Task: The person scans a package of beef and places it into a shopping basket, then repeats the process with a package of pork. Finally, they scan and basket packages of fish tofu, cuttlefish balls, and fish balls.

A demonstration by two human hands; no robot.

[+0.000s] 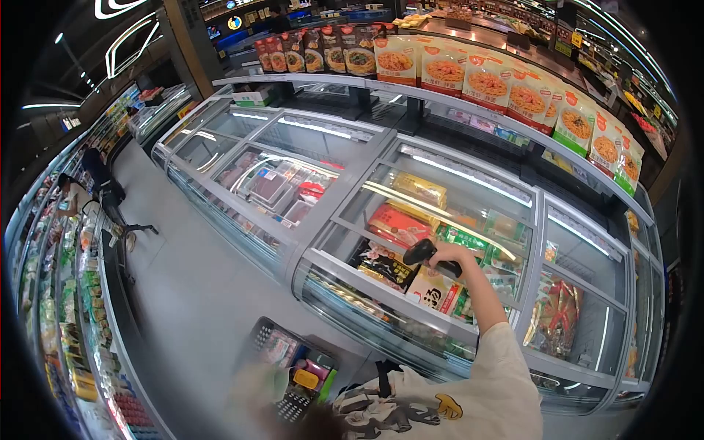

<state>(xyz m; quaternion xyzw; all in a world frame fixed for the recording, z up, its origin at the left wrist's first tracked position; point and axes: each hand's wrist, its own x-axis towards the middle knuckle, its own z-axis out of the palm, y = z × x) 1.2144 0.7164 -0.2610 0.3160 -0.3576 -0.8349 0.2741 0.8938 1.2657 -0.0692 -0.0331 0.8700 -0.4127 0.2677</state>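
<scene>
R hand (pixel 449 258) is clenched round a black scanner (pixel 421 252), held just over the freezer lid (pixel 469 180), above the pkts inside. Scanner's long axis runs approx level in view, handle at R, head pointing L toward the dark pkt (pixel 383 265).

Risk, my read: glare off the glass or a slanted aim could cause a misread, or pick up the neighbouring red pkt (pixel 400 224).

L hand (pixel 253 390) is only a pale blur nr the basket (pixel 297 370); I can't tell its grip.
</scene>
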